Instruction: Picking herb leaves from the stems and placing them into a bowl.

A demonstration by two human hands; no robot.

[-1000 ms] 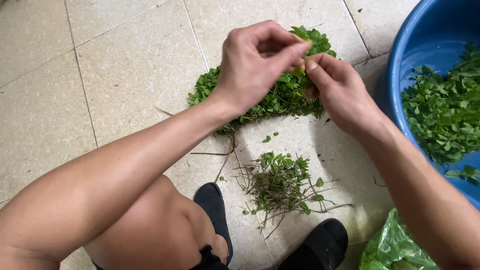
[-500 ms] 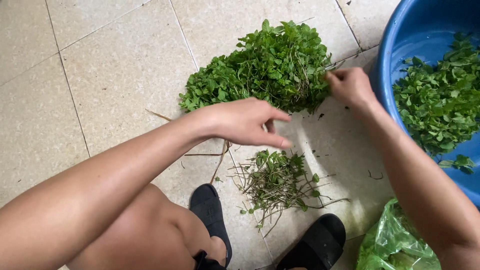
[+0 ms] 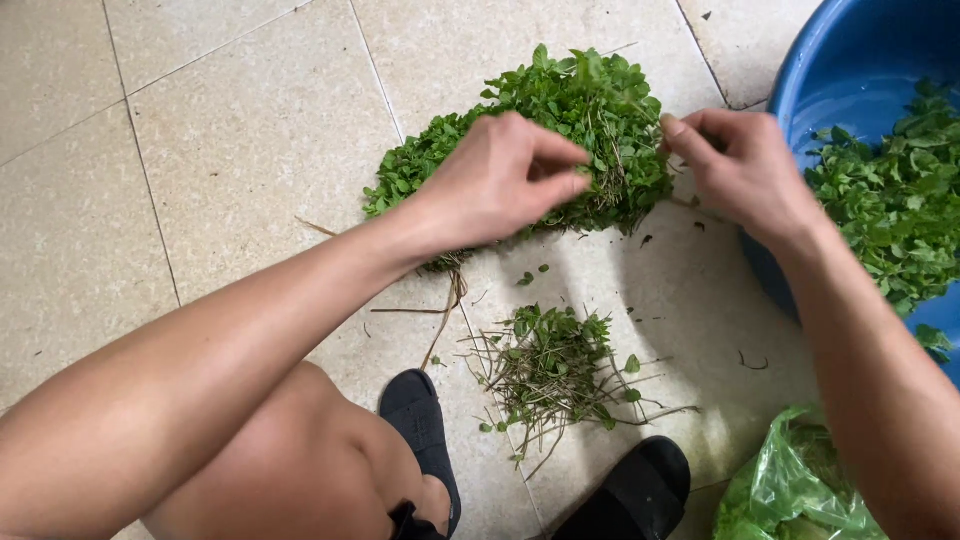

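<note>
Greens point(image 3: 560, 130) lay heaped on the floor point(image 3: 220, 150) directly under both hands; left hand point(image 3: 500, 180) and right hand point(image 3: 740, 165) each pinched into the pile's near edge.

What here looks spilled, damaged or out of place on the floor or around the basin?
Nothing looks damaged. Loose stems and leaf scraps lie scattered on the tiled floor beside the black slippers, apart from the main herb pile. Both hands, left and right, are at that pile.
</note>
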